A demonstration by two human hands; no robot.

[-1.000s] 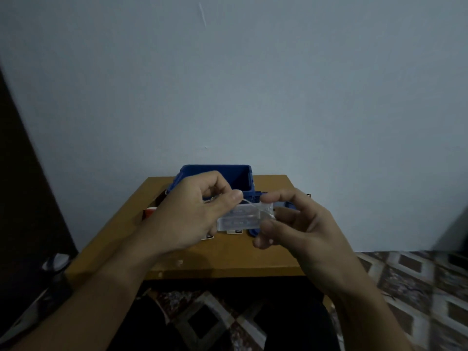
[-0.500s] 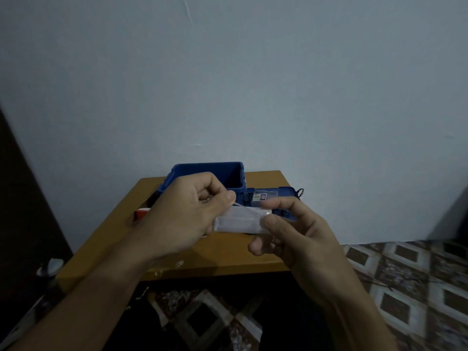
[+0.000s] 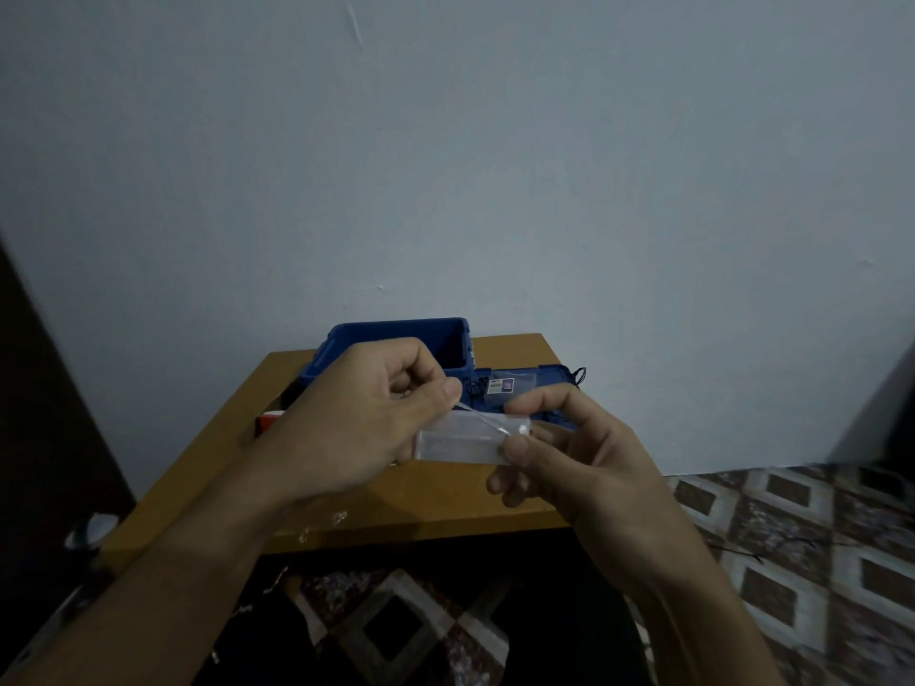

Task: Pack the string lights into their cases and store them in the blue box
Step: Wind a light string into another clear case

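A clear plastic case (image 3: 460,440) is held above the wooden table (image 3: 435,507) between both hands. My right hand (image 3: 569,453) pinches its right end between thumb and forefinger. My left hand (image 3: 356,413) has its fingers curled and pinches a thin pale wire (image 3: 478,415) of the string lights that runs across the case's top. Behind the hands stands the open blue box (image 3: 448,339), and its blue lid (image 3: 539,383) lies to its right with a small label on it.
A red and white item (image 3: 270,420) peeks out left of my left hand. Small bits of wire (image 3: 322,527) lie at the table's front edge. A dark door or wall stands at the left, and patterned floor tiles (image 3: 792,537) spread to the right.
The view has shifted, so hands and box sit a little further left in frame. The case has tilted flatter and my left thumb has drawn the wire up off it.
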